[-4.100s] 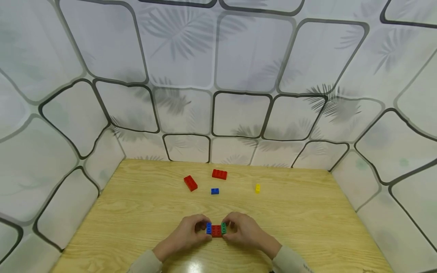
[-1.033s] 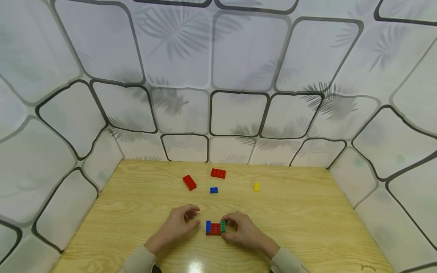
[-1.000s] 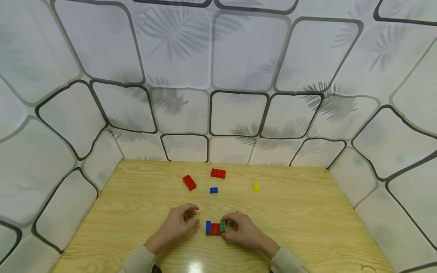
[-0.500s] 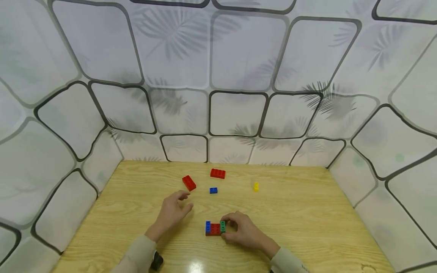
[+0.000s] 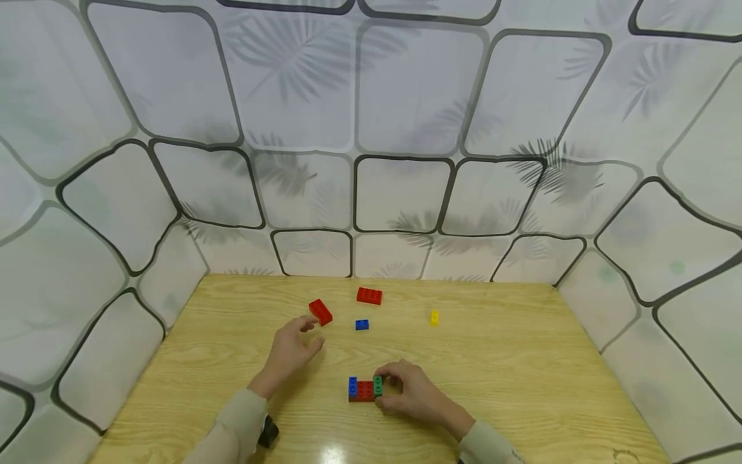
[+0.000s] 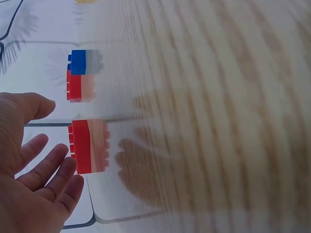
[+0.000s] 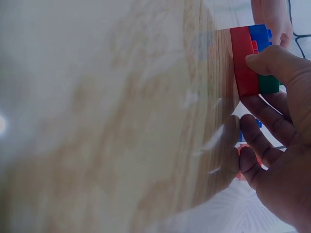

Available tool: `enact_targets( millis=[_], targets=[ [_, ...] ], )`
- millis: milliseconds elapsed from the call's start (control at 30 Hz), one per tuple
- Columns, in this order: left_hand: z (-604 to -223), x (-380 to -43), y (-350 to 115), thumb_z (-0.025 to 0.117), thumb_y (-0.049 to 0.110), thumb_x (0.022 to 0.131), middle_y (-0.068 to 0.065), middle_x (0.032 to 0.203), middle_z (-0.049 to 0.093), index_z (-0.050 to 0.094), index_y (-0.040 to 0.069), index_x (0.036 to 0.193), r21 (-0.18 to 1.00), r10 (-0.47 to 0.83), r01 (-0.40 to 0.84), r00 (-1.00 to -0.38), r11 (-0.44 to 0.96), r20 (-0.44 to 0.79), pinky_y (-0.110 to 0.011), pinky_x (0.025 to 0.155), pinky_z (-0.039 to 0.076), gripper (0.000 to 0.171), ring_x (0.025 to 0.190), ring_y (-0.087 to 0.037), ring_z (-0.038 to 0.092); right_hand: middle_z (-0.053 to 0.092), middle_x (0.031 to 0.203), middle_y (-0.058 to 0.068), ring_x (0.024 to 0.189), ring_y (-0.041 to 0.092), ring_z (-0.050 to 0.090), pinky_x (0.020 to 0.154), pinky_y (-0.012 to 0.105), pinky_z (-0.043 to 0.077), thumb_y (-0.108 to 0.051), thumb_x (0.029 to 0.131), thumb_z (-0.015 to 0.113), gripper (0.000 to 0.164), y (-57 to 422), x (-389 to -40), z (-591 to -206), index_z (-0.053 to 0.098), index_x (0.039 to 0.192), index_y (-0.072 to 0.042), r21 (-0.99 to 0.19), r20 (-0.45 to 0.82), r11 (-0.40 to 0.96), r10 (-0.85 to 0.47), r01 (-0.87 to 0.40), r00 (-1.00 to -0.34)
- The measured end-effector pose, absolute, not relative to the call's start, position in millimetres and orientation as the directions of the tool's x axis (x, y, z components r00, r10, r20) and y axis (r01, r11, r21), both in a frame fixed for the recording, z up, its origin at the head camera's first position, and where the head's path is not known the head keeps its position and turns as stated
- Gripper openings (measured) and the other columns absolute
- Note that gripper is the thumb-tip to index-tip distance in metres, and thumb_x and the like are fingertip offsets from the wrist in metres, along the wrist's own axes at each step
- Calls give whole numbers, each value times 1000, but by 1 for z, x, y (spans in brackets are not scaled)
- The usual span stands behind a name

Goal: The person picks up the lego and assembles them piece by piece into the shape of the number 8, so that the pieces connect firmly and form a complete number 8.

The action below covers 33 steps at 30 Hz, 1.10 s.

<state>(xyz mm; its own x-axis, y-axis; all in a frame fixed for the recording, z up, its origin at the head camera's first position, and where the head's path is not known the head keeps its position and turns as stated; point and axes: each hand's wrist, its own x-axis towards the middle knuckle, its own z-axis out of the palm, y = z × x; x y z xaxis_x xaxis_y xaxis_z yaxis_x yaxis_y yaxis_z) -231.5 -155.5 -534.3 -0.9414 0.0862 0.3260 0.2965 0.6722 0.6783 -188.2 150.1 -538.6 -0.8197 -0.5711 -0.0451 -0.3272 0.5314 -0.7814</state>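
Observation:
My right hand pinches the right end of a small brick build, thumb in front and fingers behind. The build has a red toy brick as its base, with a blue brick on its left end and a green brick on its right end. In the right wrist view the thumb lies against the red base. My left hand holds nothing; its parted fingers reach just short of a loose red brick, which also shows past the fingertips in the left wrist view.
Farther back on the wooden table lie a second red brick, a small blue brick and a small yellow brick. Patterned fabric walls close off the back and both sides.
My left hand has let go of the build's blue end and moved away left and forward to the loose red brick. The right hand keeps its grip on the build.

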Motion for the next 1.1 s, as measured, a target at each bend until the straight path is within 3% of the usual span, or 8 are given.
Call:
enact_targets(
  millis=[300,667,1100],
  targets=[
    [-536,-240,-158,81,9,90,-22,119,73,69,-1,123,686,74,273,-949,674,305,-57,96,57,37,110,-40,68,69,118,-7,101,9,56,86,24,47,-31,92,81,42,150,-189,-539,71,129,-14,-778,-48,536,-569,-326,-821],
    [-536,-252,-165,78,3,87,-25,114,74,68,-3,123,670,54,283,-938,686,341,-58,92,57,37,106,-43,68,70,119,-7,101,9,57,86,24,48,-32,92,81,42,150,-190,-539,71,129,-14,-775,-54,542,-569,-325,-820],
    [-535,-271,-172,76,5,90,-28,120,71,60,-6,137,678,43,208,-967,705,252,-58,95,56,50,112,-44,66,69,119,-8,101,6,56,86,23,48,-33,92,81,43,151,-192,-543,71,129,-16,-767,-56,550,-570,-330,-820]
  ],
)
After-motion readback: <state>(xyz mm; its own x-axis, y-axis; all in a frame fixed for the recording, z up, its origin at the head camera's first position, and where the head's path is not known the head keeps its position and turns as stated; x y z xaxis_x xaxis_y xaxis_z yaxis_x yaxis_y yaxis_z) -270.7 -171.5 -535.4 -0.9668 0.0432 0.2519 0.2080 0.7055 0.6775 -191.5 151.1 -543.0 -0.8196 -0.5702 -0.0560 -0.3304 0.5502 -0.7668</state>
